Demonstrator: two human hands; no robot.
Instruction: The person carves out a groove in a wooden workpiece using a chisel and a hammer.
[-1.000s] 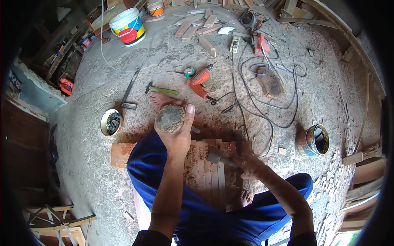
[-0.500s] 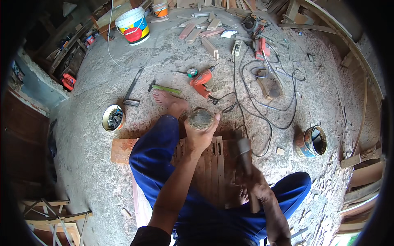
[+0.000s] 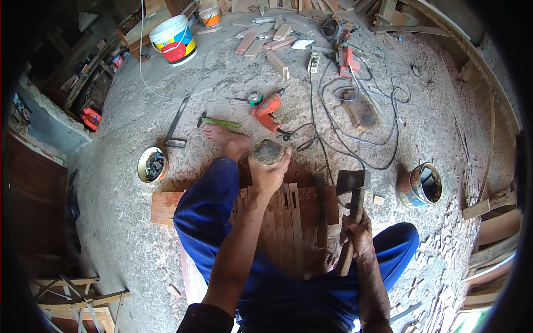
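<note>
My left hand (image 3: pixel 267 180) is wrapped around a round wooden block (image 3: pixel 267 152) whose grey, worn end faces up. The block's lower part is hidden by the hand. My right hand (image 3: pixel 358 234) grips a hammer (image 3: pixel 353 181) by its wooden handle, over my right leg; its dark, blocky metal head points away from me and stands apart from the block. Beneath the hands lies a set of wooden slats (image 3: pixel 280 216) between my legs. My bare left foot rests near a green-handled hammer (image 3: pixel 219 121).
Ahead lie an orange power drill (image 3: pixel 268 112), a steel square (image 3: pixel 178 123) and tangled cords (image 3: pixel 355 145). A tin of metal bits (image 3: pixel 152 165) stands left, a rusty can (image 3: pixel 419 186) right. Wood offcuts (image 3: pixel 272 41) and a paint bucket (image 3: pixel 173 40) are farther back.
My right hand has moved right and slightly away from me, turning the hammer so its head shows side-on. My left hand keeps hold of the wooden block. The view has shifted slightly.
</note>
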